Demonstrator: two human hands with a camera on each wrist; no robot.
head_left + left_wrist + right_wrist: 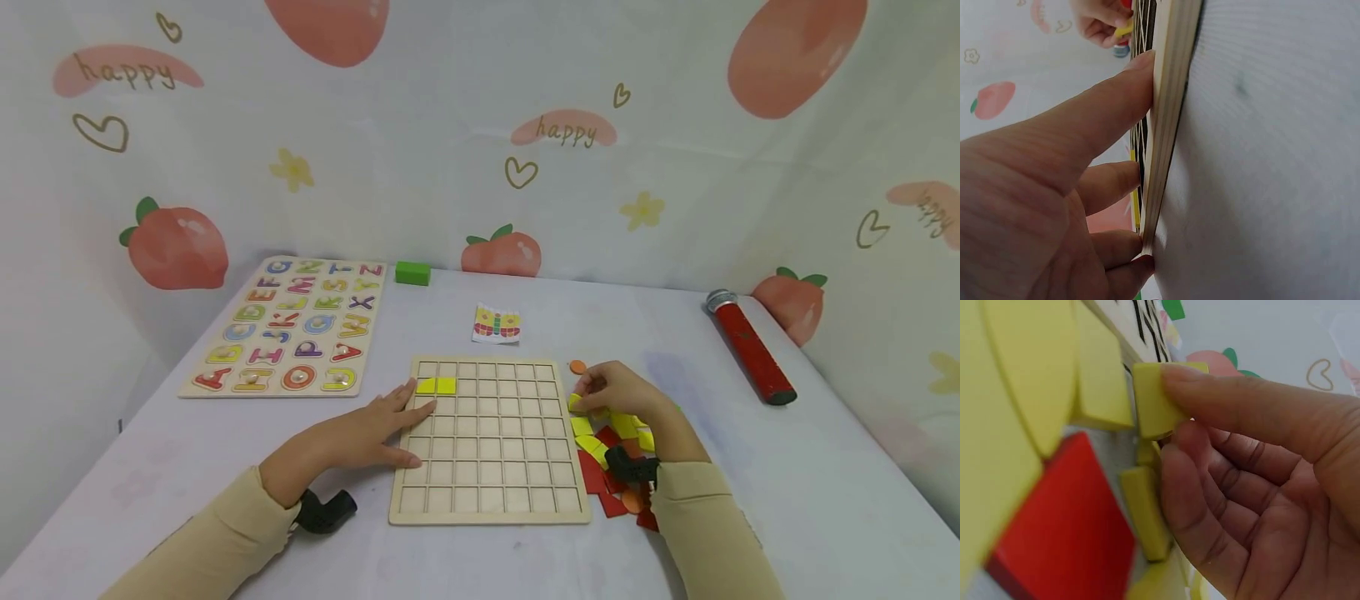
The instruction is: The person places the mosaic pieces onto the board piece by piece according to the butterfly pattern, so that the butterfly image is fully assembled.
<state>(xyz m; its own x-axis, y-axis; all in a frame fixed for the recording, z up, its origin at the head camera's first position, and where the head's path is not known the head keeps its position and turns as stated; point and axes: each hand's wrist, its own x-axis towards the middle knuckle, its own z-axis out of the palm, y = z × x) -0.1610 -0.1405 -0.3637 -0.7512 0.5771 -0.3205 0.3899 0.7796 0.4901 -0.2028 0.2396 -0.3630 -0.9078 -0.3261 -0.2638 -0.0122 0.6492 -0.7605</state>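
Right grip (617, 392) pinching yellow tile (1149, 403); grid board (491, 452) just left of it. Left grip (366, 432) spread, touching board's opposite edge.

Peach-print white backdrop (420, 150), pale tabletop (840, 508)

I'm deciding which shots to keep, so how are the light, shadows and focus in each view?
Head view: bright, fairly even light, with the wooden grid board clear; left wrist view: dimmer, a soft shadow on the table beside the board's edge; right wrist view: also dim, the nearest yellow pieces soft, the right hand and its pinched yellow square sharper.
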